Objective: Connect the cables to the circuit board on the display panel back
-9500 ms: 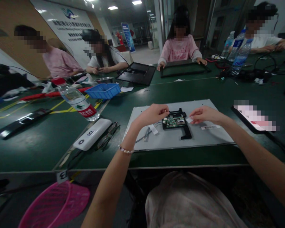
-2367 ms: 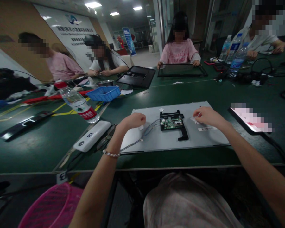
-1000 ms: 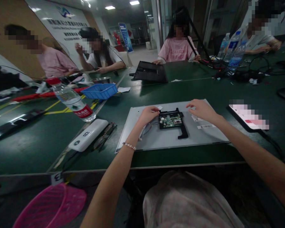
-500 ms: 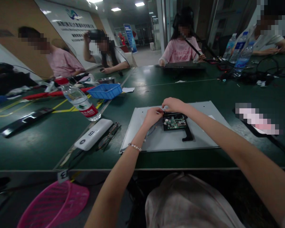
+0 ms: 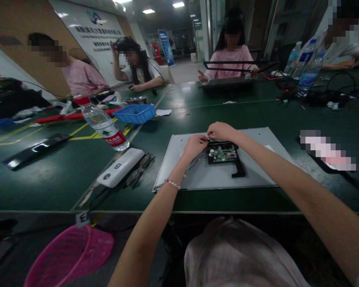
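Observation:
A flat grey panel [image 5: 197, 179] lies on the green table in front of me. On it rests a black bracket [image 5: 240, 168] that frames a green circuit board [image 5: 223, 154]. My left hand [image 5: 196, 146], with a beaded bracelet at the wrist, is pinched at the bracket's upper left corner. Close beside it, my right hand [image 5: 223, 131] is bent over the bracket's top edge with its fingers together. What sits between the fingertips is too small to name. Thin cables [image 5: 194, 162] run over the panel from the board's left side.
Left of the panel are eyeglasses [image 5: 140, 170], a white power bank [image 5: 121, 167], a water bottle [image 5: 107, 129] and a blue basket [image 5: 137, 114]. A phone [image 5: 327, 153] lies to the right. A pink basket [image 5: 68, 255] stands below the table edge. Several people sit around.
My hands stay at the bracket's top edge with hardly any movement. The whole view has shifted slightly. Across the table, a person's black frame has swung to a level position.

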Motion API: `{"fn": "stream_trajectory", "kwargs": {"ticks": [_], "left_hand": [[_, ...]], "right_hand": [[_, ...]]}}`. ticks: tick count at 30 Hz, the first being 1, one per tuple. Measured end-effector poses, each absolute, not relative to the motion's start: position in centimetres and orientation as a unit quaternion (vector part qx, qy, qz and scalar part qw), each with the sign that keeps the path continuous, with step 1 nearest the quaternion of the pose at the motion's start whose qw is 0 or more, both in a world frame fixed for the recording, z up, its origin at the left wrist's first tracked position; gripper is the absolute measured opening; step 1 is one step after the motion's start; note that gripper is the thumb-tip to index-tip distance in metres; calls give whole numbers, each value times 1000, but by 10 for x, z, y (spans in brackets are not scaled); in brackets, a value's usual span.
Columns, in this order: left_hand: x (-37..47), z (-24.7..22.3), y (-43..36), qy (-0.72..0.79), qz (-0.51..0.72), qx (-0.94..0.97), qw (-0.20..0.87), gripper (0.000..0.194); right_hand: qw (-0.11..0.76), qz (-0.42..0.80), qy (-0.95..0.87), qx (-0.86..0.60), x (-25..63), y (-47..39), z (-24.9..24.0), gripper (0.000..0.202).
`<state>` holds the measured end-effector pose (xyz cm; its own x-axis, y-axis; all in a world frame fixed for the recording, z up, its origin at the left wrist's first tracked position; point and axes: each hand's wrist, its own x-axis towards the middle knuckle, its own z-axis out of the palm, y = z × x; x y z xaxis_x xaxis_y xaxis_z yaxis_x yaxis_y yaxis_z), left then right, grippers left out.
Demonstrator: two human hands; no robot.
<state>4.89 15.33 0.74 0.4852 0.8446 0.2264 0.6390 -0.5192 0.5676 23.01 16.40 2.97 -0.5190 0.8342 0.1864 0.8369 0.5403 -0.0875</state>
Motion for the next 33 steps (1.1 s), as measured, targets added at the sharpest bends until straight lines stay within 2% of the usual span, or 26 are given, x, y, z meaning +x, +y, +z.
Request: {"fn": "stream_trajectory", "kwargs": {"ticks": [7, 16, 23, 27, 30, 33], "left_hand": [[50, 5, 152, 428, 256, 840, 214, 21], [53, 7, 148, 406, 251, 866, 150, 26], [52, 8, 149, 402, 230, 876, 135, 26], [52, 7, 149, 405, 224, 876, 135, 27], [53, 7, 149, 405, 224, 876, 136, 27], [53, 8, 149, 403, 225, 877, 132, 27]], "right_hand": [[109, 39, -866, -487, 261, 140, 39, 28], [149, 146, -794, -571, 341, 90, 27, 28], [136, 242, -751, -599, 365, 72, 22, 33], [105, 294, -739, -597, 367, 69, 22, 22], [100, 289, -736, -604, 368, 67, 24, 17], [99, 268, -725, -627, 370, 62, 28, 25]]}}
